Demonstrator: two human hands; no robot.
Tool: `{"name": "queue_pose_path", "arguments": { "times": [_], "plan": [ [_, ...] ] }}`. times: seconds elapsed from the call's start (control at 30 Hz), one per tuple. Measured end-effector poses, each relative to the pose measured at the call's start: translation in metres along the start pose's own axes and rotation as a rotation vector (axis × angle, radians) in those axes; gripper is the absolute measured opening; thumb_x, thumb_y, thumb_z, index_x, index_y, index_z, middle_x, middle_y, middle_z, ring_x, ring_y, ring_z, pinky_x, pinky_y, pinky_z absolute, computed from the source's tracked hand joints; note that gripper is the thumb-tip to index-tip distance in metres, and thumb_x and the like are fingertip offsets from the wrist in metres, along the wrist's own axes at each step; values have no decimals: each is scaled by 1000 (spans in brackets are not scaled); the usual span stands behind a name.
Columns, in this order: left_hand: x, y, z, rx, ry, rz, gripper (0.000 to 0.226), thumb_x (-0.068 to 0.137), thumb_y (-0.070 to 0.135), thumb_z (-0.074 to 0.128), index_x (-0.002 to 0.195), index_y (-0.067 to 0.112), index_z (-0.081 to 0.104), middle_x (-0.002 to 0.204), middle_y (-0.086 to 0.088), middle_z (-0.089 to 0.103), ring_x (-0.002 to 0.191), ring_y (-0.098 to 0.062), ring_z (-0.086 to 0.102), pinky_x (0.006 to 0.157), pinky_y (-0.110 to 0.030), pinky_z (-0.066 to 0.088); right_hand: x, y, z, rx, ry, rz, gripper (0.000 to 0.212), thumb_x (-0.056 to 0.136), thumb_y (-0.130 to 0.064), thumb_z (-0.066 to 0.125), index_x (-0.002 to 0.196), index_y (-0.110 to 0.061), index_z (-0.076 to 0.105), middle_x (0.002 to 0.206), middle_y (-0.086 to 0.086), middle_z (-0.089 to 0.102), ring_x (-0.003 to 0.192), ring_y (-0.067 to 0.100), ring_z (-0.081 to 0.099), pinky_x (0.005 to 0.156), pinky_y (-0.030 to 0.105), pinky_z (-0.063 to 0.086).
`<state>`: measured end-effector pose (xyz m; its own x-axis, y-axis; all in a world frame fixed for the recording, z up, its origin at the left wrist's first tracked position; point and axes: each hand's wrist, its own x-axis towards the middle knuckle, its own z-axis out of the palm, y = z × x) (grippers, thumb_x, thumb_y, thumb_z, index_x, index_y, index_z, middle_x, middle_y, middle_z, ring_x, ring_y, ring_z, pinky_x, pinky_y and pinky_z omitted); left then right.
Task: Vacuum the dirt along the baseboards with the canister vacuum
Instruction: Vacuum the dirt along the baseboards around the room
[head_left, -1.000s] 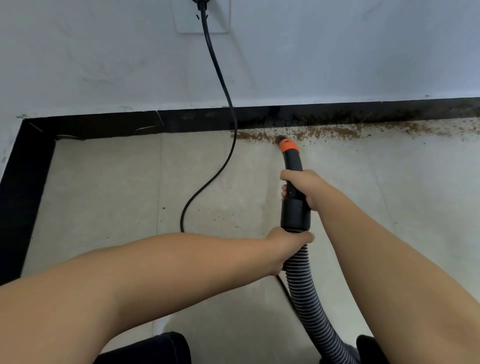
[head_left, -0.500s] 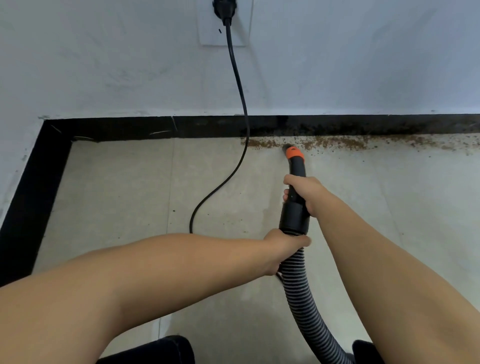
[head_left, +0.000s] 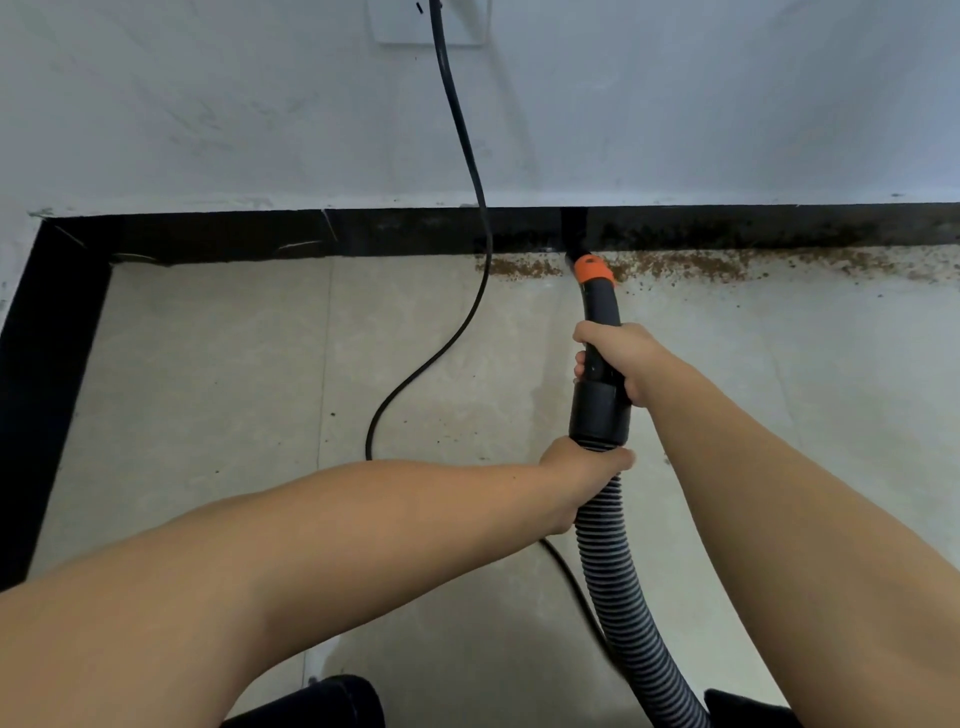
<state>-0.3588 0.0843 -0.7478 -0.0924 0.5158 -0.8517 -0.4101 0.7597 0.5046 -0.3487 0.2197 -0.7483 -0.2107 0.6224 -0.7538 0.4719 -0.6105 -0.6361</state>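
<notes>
**Pale tile floor, black skirting, and a nozzle in the dirt**

Pale floor tiles run up to a black baseboard at the foot of a whitish wall, and right where floor meets skirting the vacuum's nozzle, the orange-collared end of a black tube, sits pressed into a band of brown dirt. That crumbly line stretches away to the right along the baseboard, with a shorter patch just left of the nozzle, and specks cling to the face of the skirting above it.

Behind the orange collar the black tube widens into a thick cuff, and from there a ribbed grey hose curves down toward the bottom edge of the view. The right hand is wrapped around the tube just above the cuff, fingers curled tight. The left hand grasps the top of the ribbed hose directly beneath the cuff, its forearm reaching across from the left.

Further out, a black power cord drops from a white wall socket at the top edge, crosses the baseboard and loops over the tiles to the left of the hose. On the far left the skirting turns a corner and runs toward the viewer. Two dark shapes sit at the bottom edge, too cropped to identify
</notes>
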Motion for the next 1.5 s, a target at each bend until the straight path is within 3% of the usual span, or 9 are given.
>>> {"name": "queue_pose_path", "arguments": {
  "times": [0.27,0.4,0.53,0.73,1.13,1.5],
  "plan": [
    [-2,-1,-3,-52,4,0,28,85,20,66,110,12,57,98,-7,60,91,-24,59,87,-38,52,-4,-6,10,-57,-58,-9,15,84,-10,62,93,-4,51,64,8,56,40,16,55,47,24,53],
    [-7,3,-1,-5,-47,11,32,85,23,67,113,11,56,99,-6,60,91,-23,59,84,-36,52,-8,-5,-3,-10,-2,17,13,84,-10,62,89,-5,52,64,8,57,40,16,55,48,24,53],
    [-15,0,11,-21,-92,18,28,85,24,68,107,13,56,96,-5,59,89,-23,59,85,-36,52,-13,-5,-17,-40,-33,61,12,83,-12,63,85,-7,52,60,7,58,42,17,56,54,28,54],
    [-16,-5,-4,-116,-6,9,23,84,22,67,103,13,57,92,-6,58,85,-24,59,86,-38,53,-17,-14,19,-137,-159,39,13,83,-11,62,81,-8,50,56,5,57,43,17,55,56,29,53],
    [-13,1,-13,-121,-8,2,24,86,20,65,107,13,57,95,-6,59,87,-23,58,85,-36,52,-8,-14,23,-111,-85,17,13,84,-11,63,86,-7,51,62,7,57,44,17,55,55,29,53],
    [-11,-4,-23,-196,36,-27,19,87,22,65,100,13,54,94,-6,56,87,-24,57,90,-39,51,-9,-18,53,-201,-201,-28,12,83,-10,62,85,-7,50,55,6,57,43,17,55,51,28,53]
  ]
}}
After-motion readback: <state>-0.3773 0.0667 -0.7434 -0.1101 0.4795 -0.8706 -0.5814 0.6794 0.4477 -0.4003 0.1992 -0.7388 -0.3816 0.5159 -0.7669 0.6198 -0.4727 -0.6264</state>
